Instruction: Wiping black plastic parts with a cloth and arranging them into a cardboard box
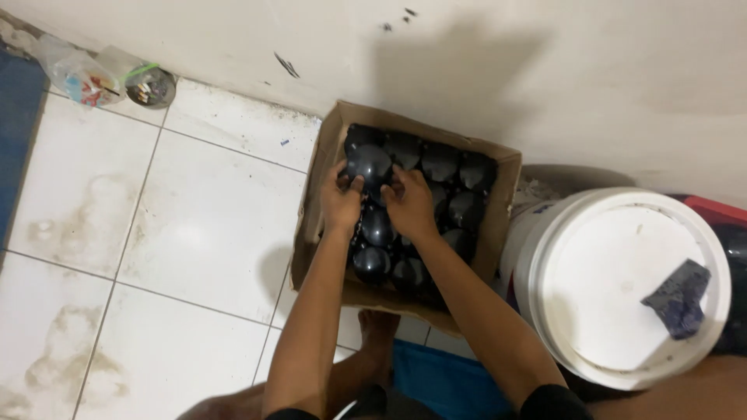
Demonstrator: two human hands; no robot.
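Reaching into the cardboard box [331, 148] by the wall, your left hand [341, 201] and right hand [408, 204] both have fingers curled around one glossy black dome [369, 165] — it's in the top-left corner, packed among the others.

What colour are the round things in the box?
Shiny black round things, seen from the head view.

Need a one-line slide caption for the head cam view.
Both hands, left hand and right hand, grasp a glossy black dome in a cardboard box of similar domes, beside a white bucket.
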